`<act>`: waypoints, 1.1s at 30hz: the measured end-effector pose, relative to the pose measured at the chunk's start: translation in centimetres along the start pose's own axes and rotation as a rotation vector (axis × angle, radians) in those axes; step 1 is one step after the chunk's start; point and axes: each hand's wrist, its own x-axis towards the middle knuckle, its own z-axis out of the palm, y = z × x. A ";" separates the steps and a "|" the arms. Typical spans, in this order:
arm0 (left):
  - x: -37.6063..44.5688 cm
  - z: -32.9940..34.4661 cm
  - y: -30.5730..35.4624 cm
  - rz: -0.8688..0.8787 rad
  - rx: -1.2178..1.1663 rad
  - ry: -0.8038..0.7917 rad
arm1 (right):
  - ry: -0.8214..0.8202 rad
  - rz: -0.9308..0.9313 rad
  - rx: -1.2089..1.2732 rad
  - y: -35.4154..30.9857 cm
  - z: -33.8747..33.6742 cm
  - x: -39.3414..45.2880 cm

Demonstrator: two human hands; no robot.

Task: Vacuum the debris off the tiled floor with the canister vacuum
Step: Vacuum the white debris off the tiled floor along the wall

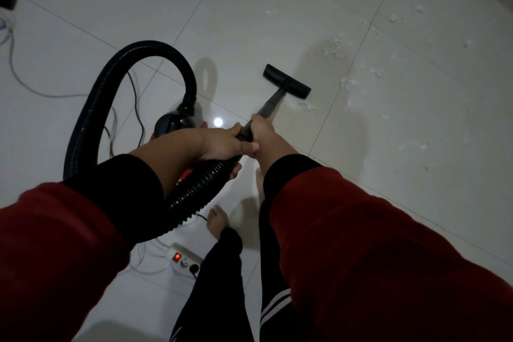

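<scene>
Both hands are wrapped around the black wand [270, 104] of the vacuum: the left hand [224, 144] curls around it where the ribbed hose [111, 97] joins, and the right hand [262, 133] clasps it just ahead, the 2 touching thumb to palm. Out beyond that grip the wand slants down to the floor head [287, 81], which lies flat on the pale tiled floor [277, 3]. White debris [349, 83] is scattered ahead and to the right of the head, with 1 clump [308, 107] just beside the wand. Behind the left hand the hose arches up and over to the canister [173, 119], mostly hidden by the forearm, perhaps red below. Below the grip, near a bare foot [218, 221], sits a white power strip [186, 258] with a glowing red switch.
</scene>
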 end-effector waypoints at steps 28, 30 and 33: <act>-4.9 1.7 -3.5 -0.072 0.256 -0.036 | 0.034 0.069 0.244 7.0 0.2 -3.0; -6.3 1.0 -4.1 -0.086 0.267 -0.034 | 0.023 0.091 0.286 7.7 1.3 -4.2; -8.2 0.3 -4.8 -0.118 0.283 -0.042 | -0.004 0.136 0.316 8.8 2.4 -5.5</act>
